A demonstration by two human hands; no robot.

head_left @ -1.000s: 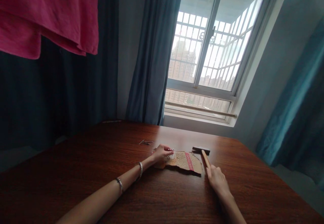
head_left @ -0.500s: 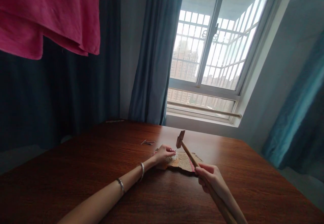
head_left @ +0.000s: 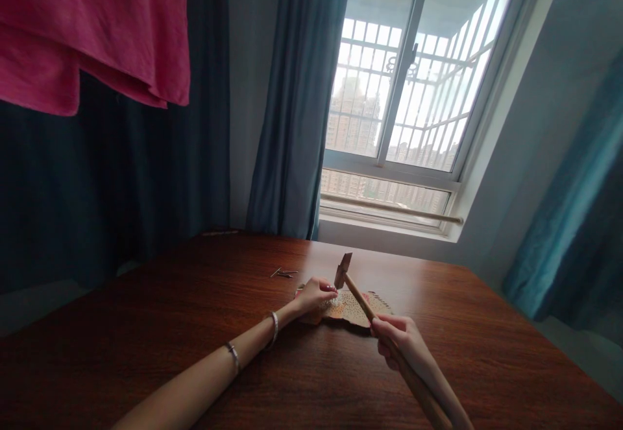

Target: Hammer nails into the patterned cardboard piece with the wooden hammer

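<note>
Hammer [head_left: 361, 300]: we hold its wooden handle in the right hand [head_left: 396, 342], fingers wrapped tight around the shaft, with the butt running back under the forearm. Forward of this grip the handle slants up and left, and the head is tilted and raised off the table [head_left: 146, 326].

Just beside the head, the left hand [head_left: 311, 294] rests on a ragged brown board [head_left: 341, 308] with its fingertips pinched together. Whether they pinch a nail is too small to tell. The board lies flat beneath the handle, between the two hands.

Rows of small dots cover much of the board. We judge the work well advanced, though we cannot tell nail heads from holes. Beyond the left hand, a few loose nails [head_left: 283, 274] lie unused.
</note>
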